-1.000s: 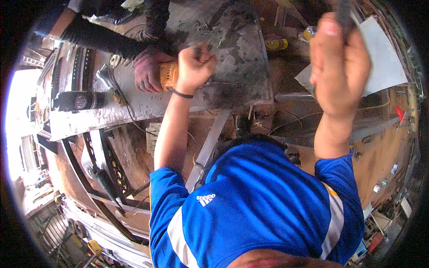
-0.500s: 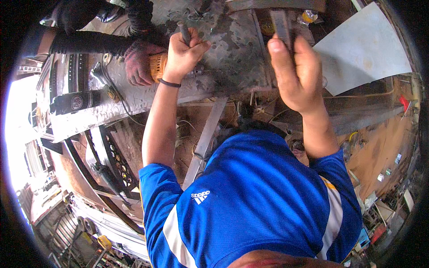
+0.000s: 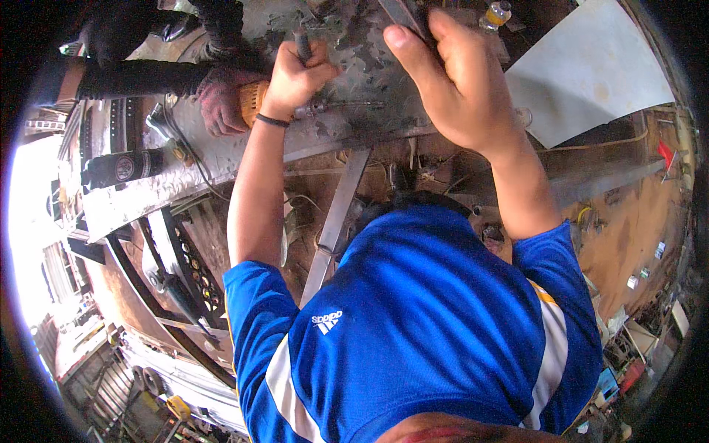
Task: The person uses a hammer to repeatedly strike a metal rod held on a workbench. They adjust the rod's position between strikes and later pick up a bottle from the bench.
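Note:
My left hand (image 3: pixel 299 77) is closed around a short dark rod (image 3: pixel 301 44), like a punch or chisel, held upright over a patterned metal plate (image 3: pixel 295 144). The rod's lower end is hidden by my fingers. My right hand (image 3: pixel 465 88) is raised and grips the flat grey handle of a hammer (image 3: pixel 405 16); its head is out of the picture now. Beside my left wrist, another person's gloved hand (image 3: pixel 221 103) holds an orange vented power tool (image 3: pixel 253 100), whose metal front end points right along the plate.
A pale sheet (image 3: pixel 591 81) lies at the right, near a small bottle (image 3: pixel 496 15). On the plate's left are a black cylinder (image 3: pixel 122 168) and a cable (image 3: pixel 196 159). A long metal bar (image 3: pixel 338 214) runs below the plate's near edge.
My right hand has swung left and toward the upper edge with the hammer, whose broad head has left view. My left hand and the rod have shifted slightly left and up in the picture.

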Motion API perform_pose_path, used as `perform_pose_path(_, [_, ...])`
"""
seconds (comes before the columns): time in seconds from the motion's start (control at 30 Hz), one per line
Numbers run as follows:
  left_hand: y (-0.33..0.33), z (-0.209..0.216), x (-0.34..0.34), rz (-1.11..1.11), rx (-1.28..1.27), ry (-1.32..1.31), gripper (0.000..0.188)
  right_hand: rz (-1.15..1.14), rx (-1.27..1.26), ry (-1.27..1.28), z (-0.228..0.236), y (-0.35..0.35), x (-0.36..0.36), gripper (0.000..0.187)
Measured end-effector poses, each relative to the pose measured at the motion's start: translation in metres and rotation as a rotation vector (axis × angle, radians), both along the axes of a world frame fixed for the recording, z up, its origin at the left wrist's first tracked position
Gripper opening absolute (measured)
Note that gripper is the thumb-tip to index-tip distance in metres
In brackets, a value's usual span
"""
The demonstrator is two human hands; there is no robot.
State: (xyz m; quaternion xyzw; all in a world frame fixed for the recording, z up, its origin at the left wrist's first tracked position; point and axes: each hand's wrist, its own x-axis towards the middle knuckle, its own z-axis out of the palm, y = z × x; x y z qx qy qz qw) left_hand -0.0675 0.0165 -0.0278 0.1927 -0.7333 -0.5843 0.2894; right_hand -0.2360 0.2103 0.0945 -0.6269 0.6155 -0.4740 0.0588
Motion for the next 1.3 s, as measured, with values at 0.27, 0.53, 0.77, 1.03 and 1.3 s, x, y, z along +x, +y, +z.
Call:
perform_pose_path(0.27, [0.0,0.005,-0.003,0.004,-0.097,-0.133,0.043,0.037,0.025,-0.188,0.001,0.008,0.014,0.04])
perform_pose_path(0.53, [0.016,0.008,-0.006,0.009,-0.389,-0.155,0.035,-0.053,0.08,-0.112,-0.011,0.008,0.01,0.039])
perform_pose_path(0.77, [0.017,0.001,-0.003,0.053,-0.431,-0.18,0.031,-0.062,-0.048,-0.038,-0.009,0.016,-0.008,0.042])
perform_pose_path(1.03, [0.014,0.006,-0.005,0.107,-0.574,-0.178,0.029,-0.155,0.091,0.013,-0.034,0.006,-0.001,0.04])
perform_pose_path(1.3, [-0.007,0.015,0.003,0.086,-0.22,-0.008,0.037,-0.15,-0.259,-0.379,0.026,0.031,-0.004,0.026])
